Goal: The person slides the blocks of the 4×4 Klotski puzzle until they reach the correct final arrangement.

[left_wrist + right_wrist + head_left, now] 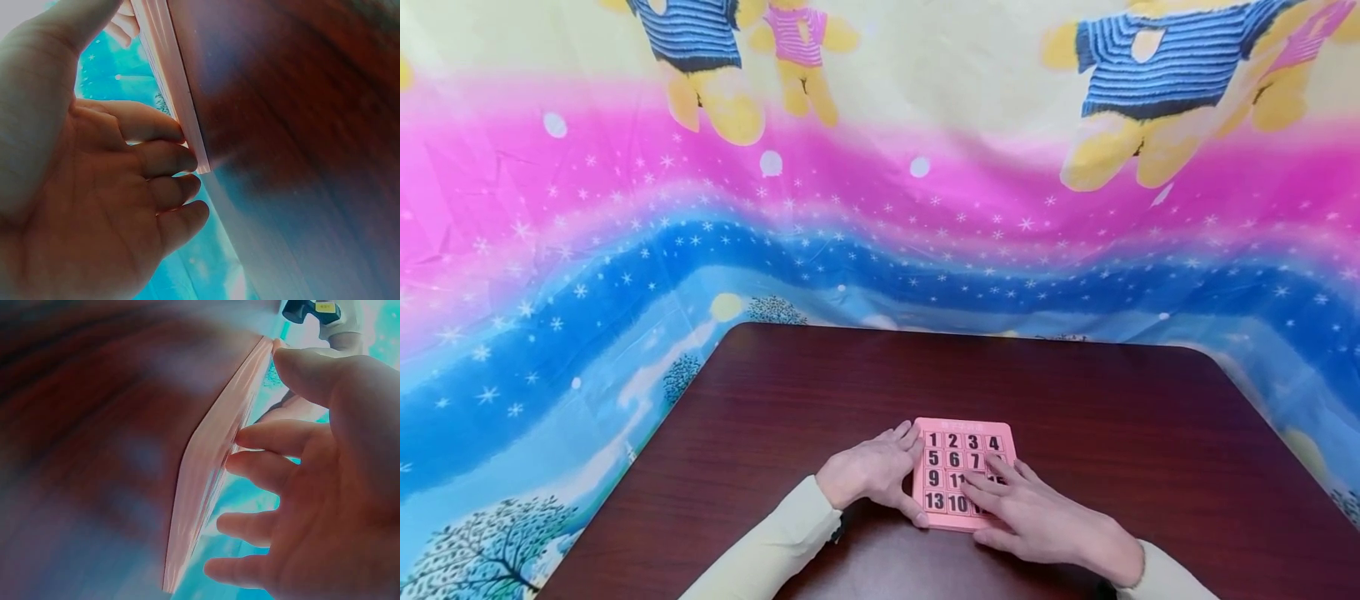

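A pink number sliding puzzle (964, 426) lies flat on the table, with black numbers in rows on its tiles. Along its left edge rests my left hand (878, 468), fingers extended towards the far corner and thumb at the near corner. In the left wrist view, fingertips (181, 164) meet the side of the puzzle frame (178, 81). My right hand (1037, 508) reaches over the lower right tiles with fingers spread, covering several numbers. The right wrist view shows its index and middle fingers (269, 439) touching the puzzle's top face; the thumb is by the near edge.
The dark red-brown wooden table (820, 375) has rounded far corners. Behind it and at both sides hangs a printed cloth (850, 208) with bears, snowflakes and trees. A dark wrist device (312, 311) with a yellow label sits at the left cuff.
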Available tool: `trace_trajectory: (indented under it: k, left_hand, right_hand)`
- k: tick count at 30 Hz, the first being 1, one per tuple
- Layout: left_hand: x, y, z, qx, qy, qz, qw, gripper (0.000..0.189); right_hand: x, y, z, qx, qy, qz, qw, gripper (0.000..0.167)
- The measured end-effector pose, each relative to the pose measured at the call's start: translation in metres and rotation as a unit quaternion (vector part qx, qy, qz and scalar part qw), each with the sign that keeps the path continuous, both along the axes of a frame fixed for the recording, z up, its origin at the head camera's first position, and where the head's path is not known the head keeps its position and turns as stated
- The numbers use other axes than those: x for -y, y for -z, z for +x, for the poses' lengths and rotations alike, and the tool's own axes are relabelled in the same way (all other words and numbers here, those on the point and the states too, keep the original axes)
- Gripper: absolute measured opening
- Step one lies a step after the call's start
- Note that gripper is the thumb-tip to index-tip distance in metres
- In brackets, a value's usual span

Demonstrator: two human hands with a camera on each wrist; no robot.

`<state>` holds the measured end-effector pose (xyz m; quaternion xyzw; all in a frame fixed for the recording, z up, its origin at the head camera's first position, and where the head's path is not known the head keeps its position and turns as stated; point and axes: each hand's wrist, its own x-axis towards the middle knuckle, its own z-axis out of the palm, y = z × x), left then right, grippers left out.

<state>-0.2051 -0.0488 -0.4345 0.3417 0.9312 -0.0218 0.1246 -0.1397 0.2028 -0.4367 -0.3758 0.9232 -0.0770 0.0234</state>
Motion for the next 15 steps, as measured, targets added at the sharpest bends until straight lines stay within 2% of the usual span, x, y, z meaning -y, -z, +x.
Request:
trace_trajectory:
  k: [5,11,15]
  left_hand:
    - [0.0,0.001,0.0,-0.002,-0.002,0.002,1.0,0.116]
    - [0.0,0.003,-0.001,-0.014,0.007,0.0,0.9999,0.116]
    - [0.0,0.002,-0.002,-0.007,0.004,0.003,1.0,0.117]
  right_hand:
    - [0.004,0.0,-0.003,0.02,0.005,0.005,0.9998,0.058]
    - [-0.007,0.002,0.001,0.014,0.024,0.004,0.9996,0.061]
    - [-0.018,0.002,0.003,0.006,0.033,0.005,0.9994,0.062]
